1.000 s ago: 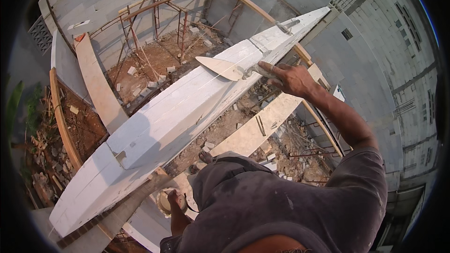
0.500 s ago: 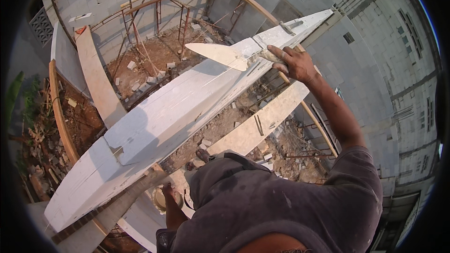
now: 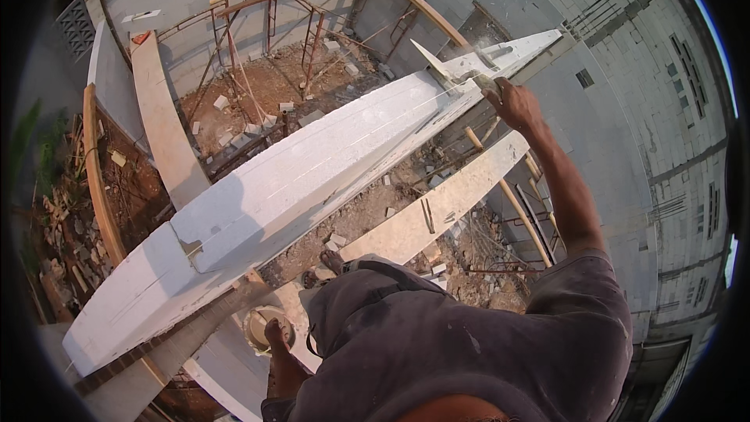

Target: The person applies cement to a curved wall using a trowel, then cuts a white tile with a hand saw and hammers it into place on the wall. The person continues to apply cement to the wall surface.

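My right hand (image 3: pixel 516 103) reaches far out at the upper right, its fingers closed round the handle of a trowel. The trowel's pale pointed blade (image 3: pixel 430 60) is tilted up on edge over the far part of a long white block wall (image 3: pixel 312 144). That wall runs diagonally from lower left to upper right, with thin lines along its top and a notched joint at its near part. Low on the left, my left hand (image 3: pixel 273 331) is at a bucket (image 3: pixel 256 322) holding pale, wet-looking material. Its fingers are too small to make out.
A plank (image 3: pixel 445 202) with a dark metal piece on it lies right of the wall; another plank (image 3: pixel 164 113) lies left. Rusty scaffold frames (image 3: pixel 269 19) and wooden poles stand beyond. Rubble and broken blocks (image 3: pixel 226 141) cover the ground below. Tall block walls (image 3: pixel 625 101) rise on the right.
The trowel has turned from lying nearly flat to standing on edge, and moved farther along the wall with my right hand. More of the bucket's inside shows beside my left hand.
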Tool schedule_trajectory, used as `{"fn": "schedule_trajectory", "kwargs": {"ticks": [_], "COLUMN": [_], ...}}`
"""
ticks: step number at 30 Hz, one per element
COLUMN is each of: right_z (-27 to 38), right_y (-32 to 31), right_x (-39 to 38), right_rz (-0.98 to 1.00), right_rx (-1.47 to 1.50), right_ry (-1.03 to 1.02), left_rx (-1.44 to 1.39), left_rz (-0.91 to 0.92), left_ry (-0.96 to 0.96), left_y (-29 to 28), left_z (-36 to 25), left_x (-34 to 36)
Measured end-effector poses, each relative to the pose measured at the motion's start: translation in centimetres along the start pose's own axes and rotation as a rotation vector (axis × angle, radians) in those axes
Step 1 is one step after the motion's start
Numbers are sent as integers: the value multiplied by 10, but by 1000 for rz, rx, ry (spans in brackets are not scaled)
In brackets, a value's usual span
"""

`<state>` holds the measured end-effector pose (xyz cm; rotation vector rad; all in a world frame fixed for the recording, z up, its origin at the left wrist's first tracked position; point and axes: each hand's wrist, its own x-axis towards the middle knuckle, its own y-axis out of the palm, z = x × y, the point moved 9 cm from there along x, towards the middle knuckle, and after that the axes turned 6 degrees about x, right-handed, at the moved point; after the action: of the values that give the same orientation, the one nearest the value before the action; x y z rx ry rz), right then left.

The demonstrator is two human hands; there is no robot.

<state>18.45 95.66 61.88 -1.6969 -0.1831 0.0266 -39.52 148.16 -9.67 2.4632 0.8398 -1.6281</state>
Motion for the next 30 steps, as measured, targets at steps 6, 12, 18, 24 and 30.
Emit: {"fn": "schedule_trajectory", "kwargs": {"ticks": [6, 12, 18, 24, 30], "right_z": [14, 79, 25, -4, 32], "right_y": [11, -14, 5, 25, -6], "right_x": [4, -14, 11, 17, -16], "right_rz": [-37, -221, -12, 1, -280], "right_rx": [83, 150, -35, -2, 134], "right_ry": [-89, -372, -86, 94, -310], "left_rx": [-143, -107, -66, -66, -90], "left_rz": [-20, -52, 80, 63, 52], "left_ry": [-105, -24, 27, -46, -60], "left_y": [21, 10, 11, 13, 16], "left_z": [-19, -41, -10, 30, 8], "left_x": [-34, -50, -15, 1, -35]}}
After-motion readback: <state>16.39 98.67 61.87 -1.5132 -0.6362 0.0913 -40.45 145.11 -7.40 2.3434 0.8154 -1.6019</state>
